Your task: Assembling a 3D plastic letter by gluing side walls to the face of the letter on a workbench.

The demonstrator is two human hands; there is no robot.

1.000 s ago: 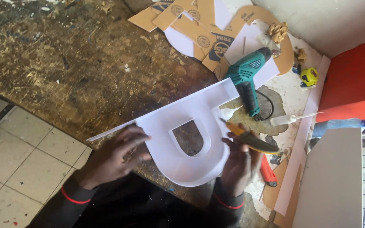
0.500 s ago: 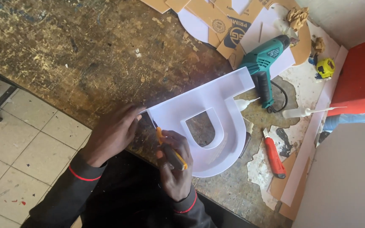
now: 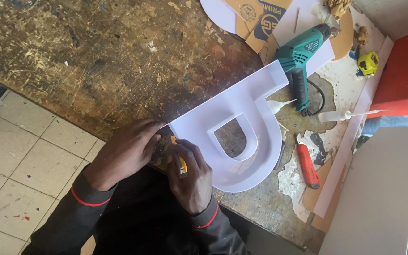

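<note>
While the left hand [image 3: 127,152] pressed flat on the near-left edge of the formed white letter [image 3: 242,123], the right hand [image 3: 192,174] gripped a yellow knife [image 3: 179,162] there, trimming apparently unfinished.

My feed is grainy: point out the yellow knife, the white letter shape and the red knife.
yellow knife [image 3: 180,163], head view, on its handle in the right hand.
white letter shape [image 3: 260,118], head view, on its straight stem.
red knife [image 3: 308,167], head view, on its red handle.

Both arms wear long black sleeves, each finished with a thin red band at the cuff. The left hand [image 3: 127,150] and right hand [image 3: 192,174] are bare, no gloves, rings or watch showing.
</note>
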